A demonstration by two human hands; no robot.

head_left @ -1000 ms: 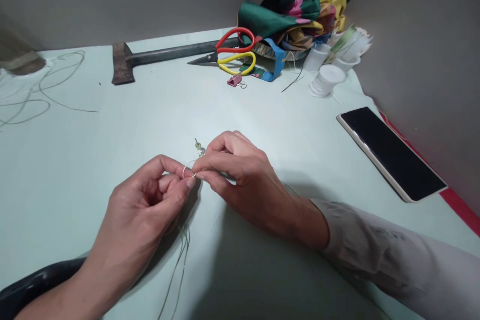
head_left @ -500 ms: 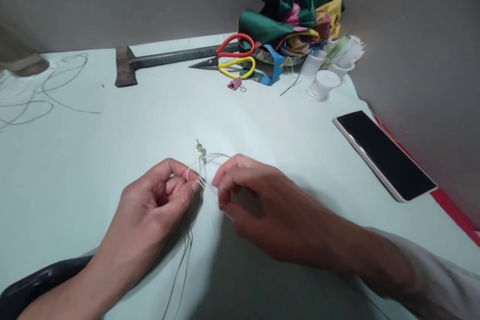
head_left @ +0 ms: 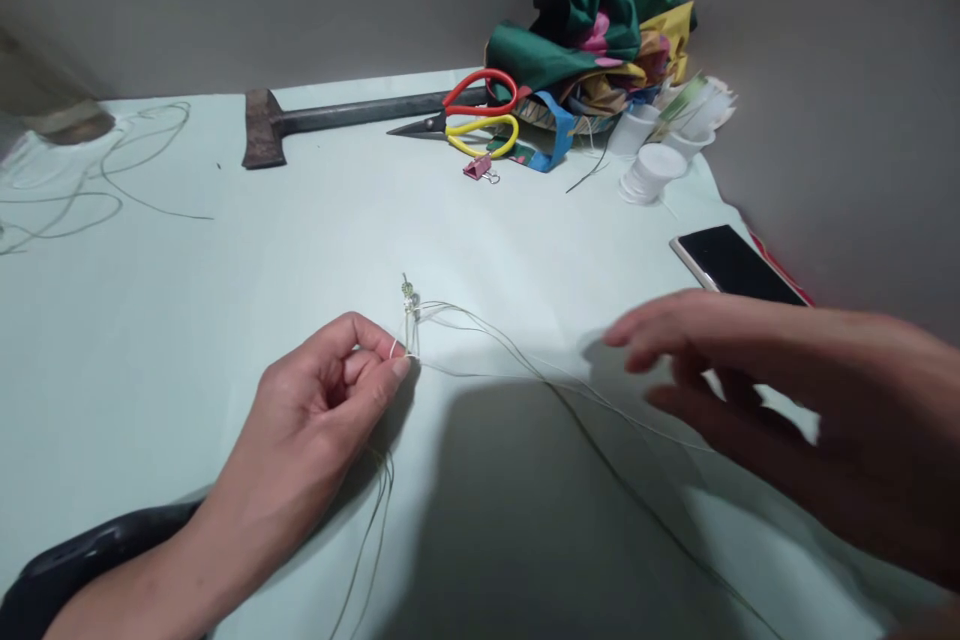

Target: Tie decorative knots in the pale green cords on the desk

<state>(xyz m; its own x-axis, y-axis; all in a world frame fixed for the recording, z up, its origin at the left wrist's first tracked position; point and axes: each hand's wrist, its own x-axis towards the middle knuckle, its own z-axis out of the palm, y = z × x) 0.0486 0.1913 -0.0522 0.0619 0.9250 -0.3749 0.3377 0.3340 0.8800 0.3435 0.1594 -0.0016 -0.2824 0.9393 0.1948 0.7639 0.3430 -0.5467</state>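
Note:
My left hand (head_left: 326, 410) pinches pale cords between thumb and forefinger, just below a small knotted cord piece (head_left: 409, 298) with green and white at its top. A white loop shows by the forefinger. From the piece, thin green cords (head_left: 600, 450) run right and down across the table. A white thread (head_left: 487, 376) leaves the left fingertips and passes toward my right hand (head_left: 787, 400). That hand hovers at the right, slightly blurred, with thumb and fingers apart and nothing visible between them. More cords (head_left: 371, 530) trail below the left hand.
At the back lie a hammer-like tool (head_left: 264, 130), scissors (head_left: 480, 135) with red and yellow handles, a pink binder clip (head_left: 478, 167), bunched green fabric (head_left: 600, 10) and white spools (head_left: 652, 172). A phone (head_left: 739, 265) is partly behind my right hand. Loose cord (head_left: 112, 200) lies left.
My right hand has moved from beside the left fingertips far to the right, its fingers now apart and covering part of the phone. The left hand keeps its pinch; the view has shifted slightly.

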